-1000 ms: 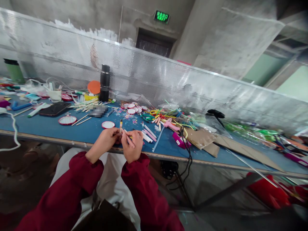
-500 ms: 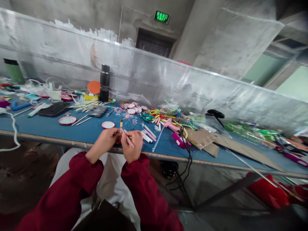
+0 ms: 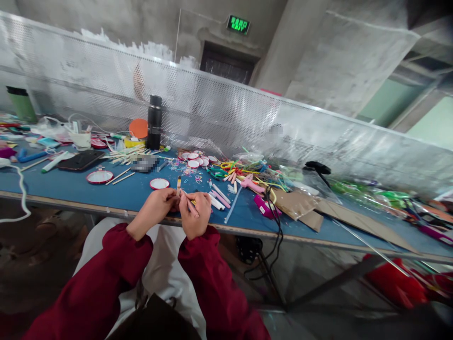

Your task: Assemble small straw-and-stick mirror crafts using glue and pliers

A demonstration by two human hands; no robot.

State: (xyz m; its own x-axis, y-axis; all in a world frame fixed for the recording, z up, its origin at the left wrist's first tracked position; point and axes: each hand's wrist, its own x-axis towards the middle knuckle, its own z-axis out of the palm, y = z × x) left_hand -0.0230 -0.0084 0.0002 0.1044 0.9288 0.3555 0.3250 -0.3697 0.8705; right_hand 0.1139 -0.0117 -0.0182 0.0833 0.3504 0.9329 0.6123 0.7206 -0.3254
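Over the front edge of the table, both hands are close together with bent fingers. My left hand pinches a short tan stick with a dark, yellow-banded top, held upright. My right hand is closed beside it, fingertips near the stick's lower end; a bit of yellow shows between its fingers, too small to name. Just beyond my left hand lies a round white disc with a red rim. Several white and lilac sticks rest right of my right hand.
A pink glue gun with a black cord lies to the right, near a purple box and cardboard. A black bottle stands at the back. Phone, wooden sticks and pipe cleaners clutter the blue table.
Almost nothing differs. Both hands keep their place and grip, with only a very slight shift of the fingers and view.
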